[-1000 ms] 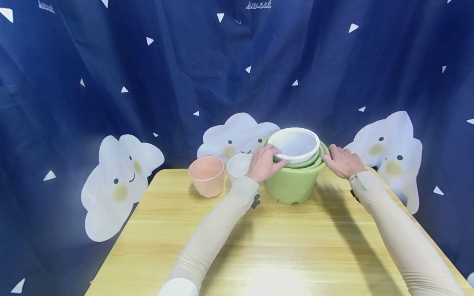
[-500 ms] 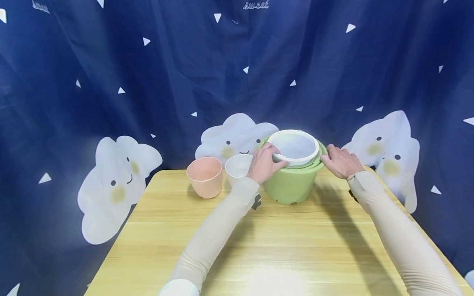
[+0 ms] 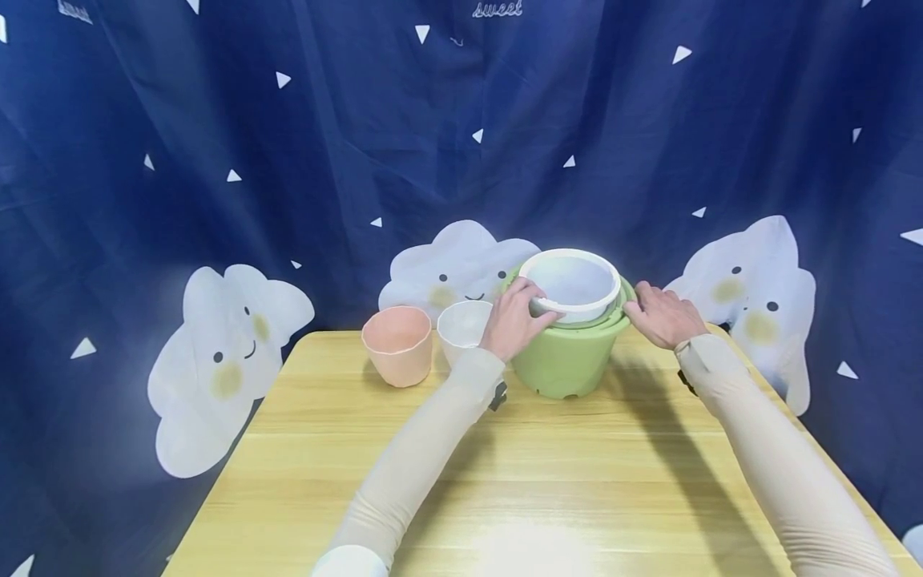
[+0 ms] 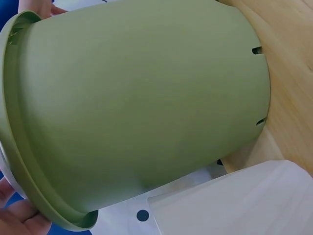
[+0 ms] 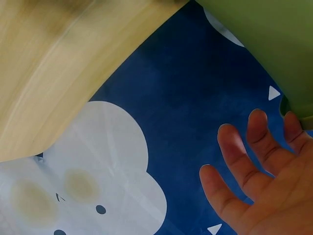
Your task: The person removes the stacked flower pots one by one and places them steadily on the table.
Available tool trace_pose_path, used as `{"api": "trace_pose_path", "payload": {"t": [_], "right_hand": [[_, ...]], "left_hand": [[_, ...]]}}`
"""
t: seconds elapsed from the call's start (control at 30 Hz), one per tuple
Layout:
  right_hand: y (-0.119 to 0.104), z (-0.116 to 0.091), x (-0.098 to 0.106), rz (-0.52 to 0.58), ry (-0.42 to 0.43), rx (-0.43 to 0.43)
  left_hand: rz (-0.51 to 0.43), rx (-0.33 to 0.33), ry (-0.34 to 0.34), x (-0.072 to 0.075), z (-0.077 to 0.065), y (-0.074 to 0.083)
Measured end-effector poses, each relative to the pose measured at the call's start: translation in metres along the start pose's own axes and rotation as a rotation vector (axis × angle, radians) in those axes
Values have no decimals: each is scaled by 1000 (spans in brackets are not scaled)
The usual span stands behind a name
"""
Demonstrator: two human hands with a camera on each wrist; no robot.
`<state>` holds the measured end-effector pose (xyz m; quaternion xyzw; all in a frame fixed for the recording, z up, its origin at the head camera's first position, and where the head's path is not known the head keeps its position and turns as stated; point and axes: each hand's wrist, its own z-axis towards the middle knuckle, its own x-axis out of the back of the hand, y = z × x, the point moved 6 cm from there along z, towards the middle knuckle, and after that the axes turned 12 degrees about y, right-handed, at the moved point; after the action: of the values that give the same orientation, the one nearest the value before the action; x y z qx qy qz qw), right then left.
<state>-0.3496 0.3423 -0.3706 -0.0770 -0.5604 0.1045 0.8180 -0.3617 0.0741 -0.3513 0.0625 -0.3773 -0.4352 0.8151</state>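
Observation:
A large green flowerpot stands upright at the table's back right, with another green rim showing inside it. Nested on top is a white pot, its rim raised above the green ones. My left hand pinches the near-left part of the white rim between thumb and fingers. On the opposite side, my right hand holds the green flowerpot's outer rim by thumb and index finger. Its other fingers spread free in the right wrist view, where the thumb is hidden.
Left of the green flowerpot stand a smaller white pot, partly behind my left hand, and a pink pot. The wooden table ends at a dark blue curtain with cloud prints.
The white pot dipped slightly into the green flowerpot half a second ago and stands a little higher again now. Both hands keep their places on the rims.

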Motion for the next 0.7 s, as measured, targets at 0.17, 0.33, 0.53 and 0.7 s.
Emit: {"api": "trace_pose_path", "payload": {"t": [0.17, 0.33, 0.53, 0.7], "right_hand": [[-1, 0, 1, 2, -3, -2], [-2, -1, 1, 4, -3, -6], [-4, -1, 1, 5, -5, 2], [-4, -2, 2, -1, -2, 6]], "left_hand": [[-14, -21, 17, 3, 1, 1], [-38, -24, 37, 6, 3, 1], [-51, -23, 70, 15, 5, 4], [-69, -35, 109, 23, 9, 7]]}}
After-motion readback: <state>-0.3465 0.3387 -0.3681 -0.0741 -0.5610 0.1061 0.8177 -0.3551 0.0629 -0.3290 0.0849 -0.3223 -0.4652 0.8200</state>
